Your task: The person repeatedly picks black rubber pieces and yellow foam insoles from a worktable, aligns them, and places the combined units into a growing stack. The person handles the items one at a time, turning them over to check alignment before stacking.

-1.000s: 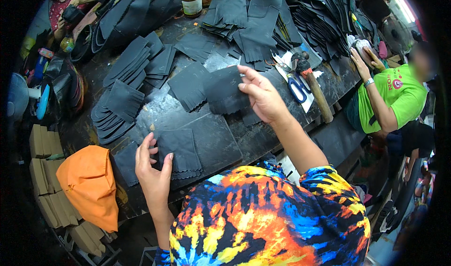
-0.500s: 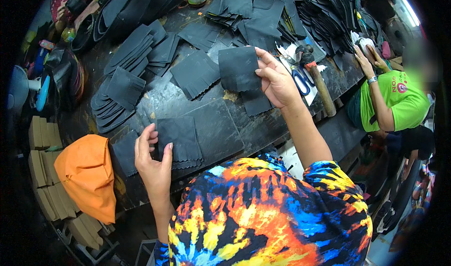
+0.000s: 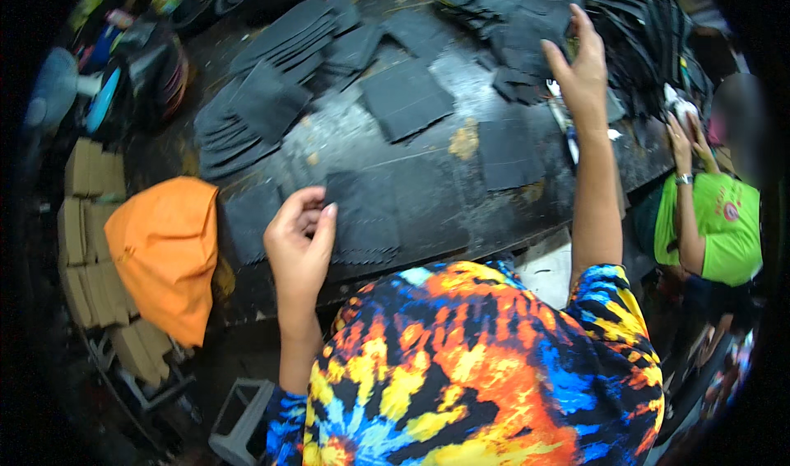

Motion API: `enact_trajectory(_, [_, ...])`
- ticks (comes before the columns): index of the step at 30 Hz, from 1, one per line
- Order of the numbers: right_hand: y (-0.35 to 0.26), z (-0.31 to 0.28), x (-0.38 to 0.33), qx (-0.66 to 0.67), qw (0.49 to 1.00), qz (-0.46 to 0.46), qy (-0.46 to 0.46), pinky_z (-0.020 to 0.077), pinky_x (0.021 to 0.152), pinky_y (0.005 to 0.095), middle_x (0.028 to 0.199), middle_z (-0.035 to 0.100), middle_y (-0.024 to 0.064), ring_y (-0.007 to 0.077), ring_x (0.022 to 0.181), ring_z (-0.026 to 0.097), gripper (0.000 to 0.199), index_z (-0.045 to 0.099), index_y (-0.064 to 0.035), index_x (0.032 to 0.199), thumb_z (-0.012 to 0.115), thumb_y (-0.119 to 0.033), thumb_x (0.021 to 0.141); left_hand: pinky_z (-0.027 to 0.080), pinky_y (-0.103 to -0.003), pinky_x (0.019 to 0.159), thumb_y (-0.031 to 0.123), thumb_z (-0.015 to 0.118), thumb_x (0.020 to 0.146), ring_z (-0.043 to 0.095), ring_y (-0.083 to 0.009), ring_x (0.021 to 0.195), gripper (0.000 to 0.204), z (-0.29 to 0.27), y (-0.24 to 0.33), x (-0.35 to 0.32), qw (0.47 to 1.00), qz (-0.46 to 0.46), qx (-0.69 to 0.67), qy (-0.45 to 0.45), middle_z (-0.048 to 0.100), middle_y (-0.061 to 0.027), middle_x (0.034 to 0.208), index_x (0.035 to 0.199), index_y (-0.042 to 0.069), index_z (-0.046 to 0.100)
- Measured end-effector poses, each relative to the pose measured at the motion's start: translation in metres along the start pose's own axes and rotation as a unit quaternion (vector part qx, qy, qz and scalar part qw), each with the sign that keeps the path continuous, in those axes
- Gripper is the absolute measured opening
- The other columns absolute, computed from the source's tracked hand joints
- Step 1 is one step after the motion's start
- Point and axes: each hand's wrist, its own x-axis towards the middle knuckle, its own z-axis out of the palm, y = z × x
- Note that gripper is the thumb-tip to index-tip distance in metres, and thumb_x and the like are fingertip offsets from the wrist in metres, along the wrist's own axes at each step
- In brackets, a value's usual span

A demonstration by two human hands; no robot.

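Note:
My left hand (image 3: 300, 229) hovers by the near table edge, fingers loosely curled, the thumb apart from them and nothing visible between. Its thumb tip lies at the left edge of some flat black pieces with zigzag-cut edges (image 3: 362, 219); contact is unclear. Another black piece (image 3: 251, 219) lies left of that hand. My right hand (image 3: 583, 75) reaches out over the far right, thumb and forefinger spread and empty, beside piled black pieces (image 3: 527, 34). A single black piece (image 3: 508, 155) lies nearer me, and a small black stack (image 3: 407, 100) lies mid-table.
Overlapping black pieces (image 3: 271, 100) spread across the table's left. Orange cloth (image 3: 164, 256) hangs over the left corner, beside stacked tan blocks (image 3: 95, 244). A co-worker in a green shirt (image 3: 716, 227) works at the right, hands on something white.
My right hand has let go of the black piece and reached farther out to the piles. My left hand's fingers have curled more. The whole view has shifted.

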Motion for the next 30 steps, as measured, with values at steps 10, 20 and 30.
enact_trajectory(10, [-0.15,0.034,-0.082,0.298,0.862,-0.062,-0.406,0.0498,0.089,0.0347,0.108,0.062,0.0101,0.023,0.1,0.062,0.045,0.065,-0.0055,0.119,0.082,-0.017,0.079,0.048,-0.017,0.074,-0.006,0.054,0.097,0.06,-0.0027,0.087,0.033,-0.002,0.003,0.001,0.984,0.001,-0.174,-0.035,0.069,-0.0067,0.104,0.129,-0.001,0.053])
enact_trajectory(20, [-0.159,0.043,-0.087,0.343,0.824,0.07,-0.446,0.0458,0.064,0.0274,0.082,0.058,0.0023,0.011,0.071,0.053,0.028,0.061,-0.0032,0.105,0.076,-0.009,0.082,0.051,-0.02,0.075,-0.005,0.054,0.097,0.064,-0.0086,0.091,0.054,-0.005,0.008,-0.002,0.959,-0.06,-0.271,-0.053,0.066,-0.0134,0.114,0.148,0.003,0.036])
enact_trajectory(30, [-0.152,0.031,-0.09,0.454,0.786,-0.025,-0.419,0.0528,0.074,0.0315,0.102,0.065,0.0093,0.0222,0.088,0.065,0.02,0.065,-0.0046,0.107,0.066,-0.003,0.087,0.053,-0.023,0.076,-0.005,0.057,0.095,0.064,-0.0097,0.087,0.044,-0.018,0.009,0.0,0.997,0.008,-0.063,0.03,0.065,-0.0091,0.107,0.138,0.001,0.05])
